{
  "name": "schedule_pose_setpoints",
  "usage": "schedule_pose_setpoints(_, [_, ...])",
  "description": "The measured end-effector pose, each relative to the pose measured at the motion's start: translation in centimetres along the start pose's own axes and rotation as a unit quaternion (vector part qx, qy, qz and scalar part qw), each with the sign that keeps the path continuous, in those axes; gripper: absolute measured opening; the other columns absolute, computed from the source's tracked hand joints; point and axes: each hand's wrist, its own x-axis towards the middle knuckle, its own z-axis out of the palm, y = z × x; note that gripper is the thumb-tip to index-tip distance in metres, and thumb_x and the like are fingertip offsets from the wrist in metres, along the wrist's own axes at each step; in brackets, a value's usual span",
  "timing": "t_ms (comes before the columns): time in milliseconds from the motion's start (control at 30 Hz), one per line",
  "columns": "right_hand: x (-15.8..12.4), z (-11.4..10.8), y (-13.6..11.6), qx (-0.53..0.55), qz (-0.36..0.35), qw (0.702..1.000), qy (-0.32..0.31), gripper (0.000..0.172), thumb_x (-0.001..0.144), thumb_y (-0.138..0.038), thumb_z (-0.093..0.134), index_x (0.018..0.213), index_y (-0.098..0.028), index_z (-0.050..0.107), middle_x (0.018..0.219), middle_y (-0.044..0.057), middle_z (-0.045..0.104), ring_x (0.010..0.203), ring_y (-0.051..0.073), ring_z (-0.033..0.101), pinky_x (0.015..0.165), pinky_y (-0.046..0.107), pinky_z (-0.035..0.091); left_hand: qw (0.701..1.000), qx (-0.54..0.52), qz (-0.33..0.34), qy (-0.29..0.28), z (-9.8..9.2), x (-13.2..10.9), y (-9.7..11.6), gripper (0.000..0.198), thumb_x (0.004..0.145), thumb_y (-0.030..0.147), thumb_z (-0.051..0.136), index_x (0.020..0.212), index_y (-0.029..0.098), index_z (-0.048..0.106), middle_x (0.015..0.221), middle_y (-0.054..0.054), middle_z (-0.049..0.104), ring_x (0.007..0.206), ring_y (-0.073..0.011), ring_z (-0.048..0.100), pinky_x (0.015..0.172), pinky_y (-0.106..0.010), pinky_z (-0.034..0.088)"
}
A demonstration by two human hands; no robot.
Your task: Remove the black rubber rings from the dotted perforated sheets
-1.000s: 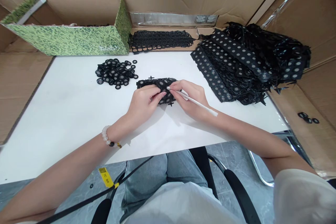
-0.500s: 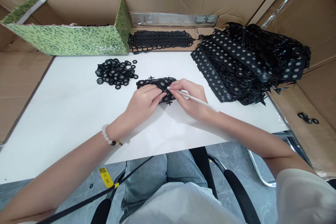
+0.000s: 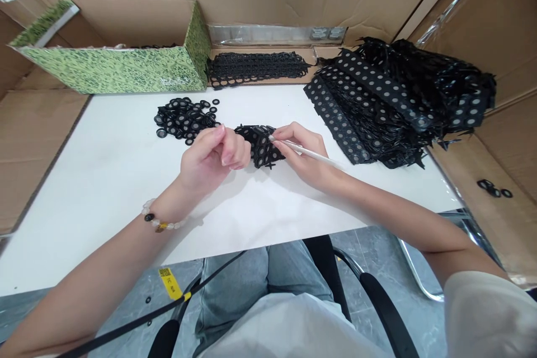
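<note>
My right hand [image 3: 308, 154] grips a thin white stick [image 3: 312, 154] between thumb and fingers, its tip over a black perforated sheet [image 3: 263, 151] with round dots. This sheet lies on the white table, partly hidden by both hands. Just left of it, my left hand [image 3: 213, 156] is turned palm up, lifted off the sheet, with its fingers curled closed. Whatever those fingers may hold cannot be made out. Behind my left hand lies a pile of loose black rings [image 3: 182, 117].
A stack of black dotted sheets [image 3: 377, 100] covers the right side of the white table [image 3: 104, 190]. At the back stand a green patterned box [image 3: 126, 70] and a bundle of black lattice strips [image 3: 260, 67]. A few black rings [image 3: 495, 189] lie on cardboard at far right.
My left hand has come off the black sheet, moved left and turned palm up with curled fingers. The right hand stays at the sheet, holding the white stick.
</note>
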Motion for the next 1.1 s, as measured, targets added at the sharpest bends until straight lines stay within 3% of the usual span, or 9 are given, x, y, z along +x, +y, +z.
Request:
schedule_pose_setpoints(233, [-0.1,0.0,-0.2,0.002,-0.002,1.0,0.001,0.011,0.098,-0.03,0.059,0.091,-0.022,0.059,0.094,0.003,0.073,0.088,0.016,0.069,0.078,0.03,0.055,0.997,-0.068,-0.029,-0.015,0.8,-0.1,0.4,0.065,0.086,0.07,0.053,0.047,0.023,0.029,0.041,0.001,0.026,0.041,-0.0134,0.034,0.044,-0.035,0.037])
schedule_pose_setpoints(533, [-0.1,0.0,-0.2,-0.004,0.004,1.0,-0.005,0.011,0.098,-0.031,0.059,0.092,-0.022,0.06,0.093,0.003,0.073,0.088,0.016,0.069,0.079,0.031,0.054,0.998,-0.055,-0.006,-0.016,1.0,0.0,0.7,0.063,0.088,0.065,0.054,0.047,0.022,0.031,0.04,0.002,0.026,0.04,-0.0125,0.035,0.046,-0.035,0.037])
schedule_pose_setpoints(800, [-0.1,0.0,-0.1,-0.003,-0.002,1.0,-0.006,0.011,0.098,-0.031,0.059,0.091,-0.022,0.06,0.09,0.002,0.072,0.085,0.016,0.069,0.078,0.03,0.054,0.998,-0.047,-0.011,0.04,0.8,0.2,-0.1,0.053,0.074,0.055,0.073,0.049,0.022,0.041,0.043,0.003,0.035,0.044,-0.0116,0.038,0.048,-0.031,0.035])
schedule_pose_setpoints(933, [0.0,-0.1,0.1,0.009,-0.007,1.0,0.01,0.011,0.098,-0.031,0.06,0.092,-0.022,0.06,0.09,0.001,0.071,0.085,0.015,0.068,0.077,0.029,0.054,0.995,0.083,-0.014,0.054,0.2,0.3,-0.7,0.047,0.083,0.047,0.066,0.052,0.021,0.042,0.047,0.002,0.039,0.047,-0.0113,0.037,0.048,-0.029,0.031])
schedule_pose_setpoints(1000, [0.0,-0.2,0.1,0.008,-0.001,1.0,0.014,0.012,0.098,-0.032,0.06,0.092,-0.022,0.06,0.09,0.001,0.071,0.085,0.015,0.068,0.077,0.029,0.054,0.977,0.205,-0.025,0.059,0.3,0.2,-0.9,0.049,0.09,0.047,0.057,0.051,0.021,0.04,0.047,0.003,0.039,0.047,-0.0108,0.035,0.048,-0.029,0.027])
schedule_pose_setpoints(1100, [0.0,-0.1,-0.1,-0.001,-0.001,1.0,0.01,0.012,0.098,-0.033,0.06,0.092,-0.022,0.06,0.091,0.002,0.072,0.086,0.016,0.069,0.078,0.03,0.055,0.942,0.327,-0.03,0.067,0.9,-0.2,-1.1,0.04,0.089,0.046,0.062,0.061,0.019,0.054,0.053,0.002,0.052,0.051,-0.0116,0.043,0.05,-0.027,0.03])
